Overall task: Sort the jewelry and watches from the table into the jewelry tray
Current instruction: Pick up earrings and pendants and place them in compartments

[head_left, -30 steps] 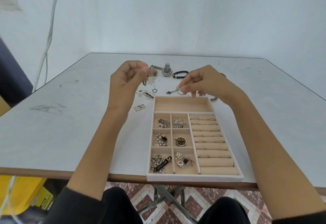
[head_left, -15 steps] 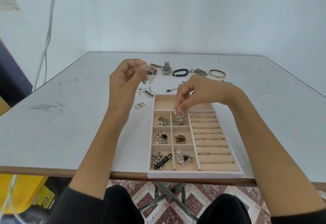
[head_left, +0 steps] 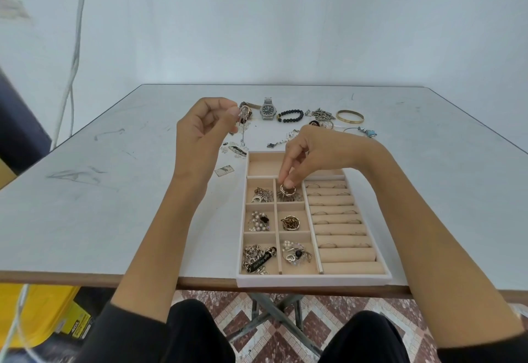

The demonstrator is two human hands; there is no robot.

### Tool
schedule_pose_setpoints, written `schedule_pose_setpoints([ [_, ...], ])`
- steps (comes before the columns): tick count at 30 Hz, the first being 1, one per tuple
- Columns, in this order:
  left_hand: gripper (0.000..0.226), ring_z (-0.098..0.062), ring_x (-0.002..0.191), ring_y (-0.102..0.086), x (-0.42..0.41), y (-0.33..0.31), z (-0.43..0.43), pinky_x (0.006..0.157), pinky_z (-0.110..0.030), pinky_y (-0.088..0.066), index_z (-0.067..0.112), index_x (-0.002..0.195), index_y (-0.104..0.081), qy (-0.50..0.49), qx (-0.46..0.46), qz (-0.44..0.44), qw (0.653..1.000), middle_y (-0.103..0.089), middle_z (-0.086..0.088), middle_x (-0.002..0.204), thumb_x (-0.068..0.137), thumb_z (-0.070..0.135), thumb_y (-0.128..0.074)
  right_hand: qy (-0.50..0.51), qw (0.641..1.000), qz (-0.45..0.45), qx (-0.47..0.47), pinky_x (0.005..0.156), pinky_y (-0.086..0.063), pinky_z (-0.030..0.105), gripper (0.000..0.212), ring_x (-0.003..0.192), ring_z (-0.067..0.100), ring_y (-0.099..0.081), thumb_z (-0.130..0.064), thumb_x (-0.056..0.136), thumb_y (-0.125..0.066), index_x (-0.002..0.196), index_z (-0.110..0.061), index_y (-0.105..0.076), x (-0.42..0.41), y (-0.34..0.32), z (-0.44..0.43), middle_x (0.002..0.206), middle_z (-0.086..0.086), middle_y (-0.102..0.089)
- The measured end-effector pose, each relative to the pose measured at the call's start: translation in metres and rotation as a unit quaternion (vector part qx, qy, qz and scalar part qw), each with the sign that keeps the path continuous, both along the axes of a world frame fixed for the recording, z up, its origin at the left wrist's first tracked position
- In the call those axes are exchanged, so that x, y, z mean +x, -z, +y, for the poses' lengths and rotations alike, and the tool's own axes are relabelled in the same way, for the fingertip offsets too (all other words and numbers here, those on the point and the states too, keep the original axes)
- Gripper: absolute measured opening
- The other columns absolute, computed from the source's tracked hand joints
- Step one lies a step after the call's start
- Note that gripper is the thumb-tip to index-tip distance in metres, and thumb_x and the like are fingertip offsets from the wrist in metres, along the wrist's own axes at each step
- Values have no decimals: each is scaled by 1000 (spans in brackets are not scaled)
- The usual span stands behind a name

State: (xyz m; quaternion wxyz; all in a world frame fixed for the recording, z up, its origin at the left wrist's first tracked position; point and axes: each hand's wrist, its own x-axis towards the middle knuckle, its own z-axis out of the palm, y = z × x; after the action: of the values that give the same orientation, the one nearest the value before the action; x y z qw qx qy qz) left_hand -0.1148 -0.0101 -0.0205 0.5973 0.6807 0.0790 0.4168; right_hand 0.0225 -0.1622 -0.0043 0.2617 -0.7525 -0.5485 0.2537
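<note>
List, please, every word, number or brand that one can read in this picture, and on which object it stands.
None can be read.
Black tag in the tray: pale lettering, too small.
Watch dial: too small.
Yellow box under the table: black label, print blurred.

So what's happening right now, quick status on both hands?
Right hand setting a ring into the tray, top middle slot. Left hand holding a dangling chain above the table. Watch and bracelets unsorted. Nothing blocking.

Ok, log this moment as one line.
right hand: lowering ring piece into tray top-middle cell | left hand: holding chain up | watch: on table
</note>
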Motion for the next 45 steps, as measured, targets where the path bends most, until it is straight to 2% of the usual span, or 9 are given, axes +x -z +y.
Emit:
schedule_pose_setpoints([
  [4, 6, -7, 66, -57, 0, 0, 0, 69, -15, -45, 17, 90, -63, -2, 5, 2, 1000, -66, 8, 77, 91, 11, -62, -15, 1000, 9, 0, 57, -29, 20, 16, 62, 25, -37, -17, 70, -84, 84, -14, -78, 0, -1, 0, 61, 14, -48],
  [7, 6, -6, 66, -58, 0, 1, 0, 69, -15, -46, 18, 90, -64, -3, 7, 6, 1000, -66, 8, 77, 91, 12, -62, -8, 1000, 4, -12, 60, -29, 27, 15, 63, 25, -38, -19, 69, -85, 82, -16, -78, -1, 1, 1, 62, 18, -51],
  [12, 7, -7, 68, -58, 0, 1, 1, 71, -17, -47, 19, 89, -64, -1, 9, 10, 1000, -65, 8, 76, 91, 13, -63, 0, 1000, 6, -11, 67, -30, 32, 13, 66, 24, -43, -23, 72, -83, 84, -19, -79, -3, 2, -1, 75, 32, -59],
  [18, 7, -9, 69, -58, -1, 1, 1, 72, -18, -47, 20, 88, -64, 6, 9, 12, 1000, -65, 11, 73, 90, 13, -64, 109, 991, -34, 72, 82, -47, 30, 15, 88, 26, -61, -29, 85, -71, 98, -23, -74, -7, 0, -18, 98, 7, -70],
  [21, 7, -9, 68, -58, -1, 2, 1, 72, -16, -47, 18, 89, -64, 19, 9, 11, 1000, -66, 9, 75, 89, 11, -64, 203, 969, -86, 109, 86, -41, 20, 26, 108, 9, -55, -24, 91, -62, 116, -28, -66, -8, 12, -36, 119, -7, -60],
  [27, 6, -10, 69, -57, -1, 2, -1, 74, -18, -48, 18, 89, -64, 39, 36, 17, 998, -65, 7, 76, 90, 12, -64, 335, 931, -127, 75, 115, -20, 30, 44, 142, 9, -24, -29, 102, -36, 146, -26, -37, -28, 57, -81, 155, -8, -29],
  [30, 6, -11, 70, -57, -1, 1, -2, 74, -18, -47, 19, 89, -64, 47, 47, 18, 998, -65, 12, 73, 90, 13, -64, 358, 927, -98, 60, 120, -11, 36, 47, 146, 9, -16, -39, 103, -26, 149, -33, -27, -41, 69, -95, 156, -12, -23],
  [34, 6, -9, 69, -57, -2, 0, -4, 73, -16, -46, 18, 89, -63, 65, 56, 28, 996, -64, 14, 71, 90, 12, -63, 311, 938, -154, 14, 116, 2, 26, 44, 147, 5, -8, -34, 103, -23, 146, -39, -29, -44, 76, -100, 158, -10, -18],
  [45, 5, -10, 74, -60, -27, 3, -16, 79, -26, -45, 19, 91, -64, 129, 106, 61, 984, -64, 12, 76, 86, 19, -64, 307, 933, -189, 1, 117, 0, 27, 45, 147, 7, -9, -35, 103, -22, 147, -38, -31, -45, 75, -100, 159, -8, -17],
])
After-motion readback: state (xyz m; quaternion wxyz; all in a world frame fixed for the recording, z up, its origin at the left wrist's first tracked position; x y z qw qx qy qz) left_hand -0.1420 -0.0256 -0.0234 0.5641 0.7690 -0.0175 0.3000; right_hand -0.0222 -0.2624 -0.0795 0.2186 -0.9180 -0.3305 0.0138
